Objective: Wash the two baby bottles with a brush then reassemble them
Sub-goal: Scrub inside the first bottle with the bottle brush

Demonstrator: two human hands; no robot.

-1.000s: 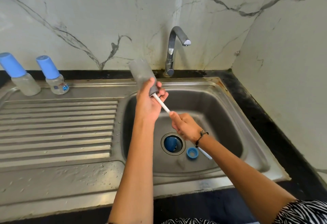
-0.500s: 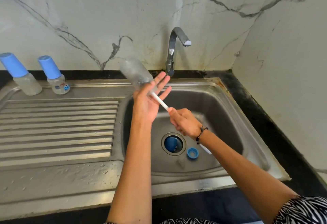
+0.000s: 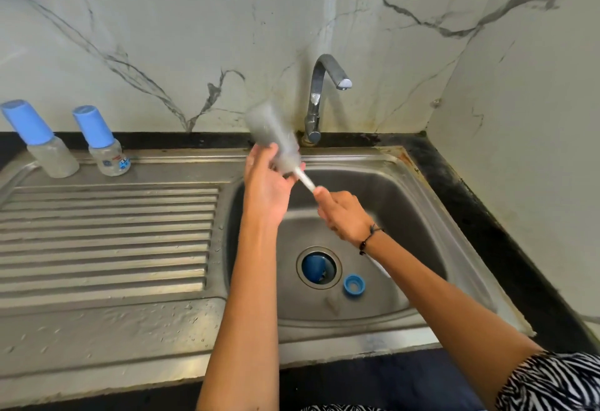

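Observation:
My left hand (image 3: 266,183) holds a clear baby bottle (image 3: 271,136) by its neck, bottom tilted up and away, over the sink basin (image 3: 406,209). My right hand (image 3: 344,215) grips the white handle of a bottle brush (image 3: 305,180), whose head is inside the bottle. A blue cap (image 3: 314,267) lies in the drain, and a blue screw ring (image 3: 354,284) sits on the basin floor beside it. Two more bottles with blue caps stand on the drainboard's far left: a plain one (image 3: 42,141) and a printed one (image 3: 102,142).
The tap (image 3: 319,99) rises behind the basin, with no water running. A ribbed steel drainboard (image 3: 107,235) spreads to the left. Marble walls close the back and the right side, above a black counter edge (image 3: 470,202).
My left hand's fingers, spread half a second ago, have wrapped around the bottle neck again. My right hand has pushed the brush deeper, closer to the bottle mouth.

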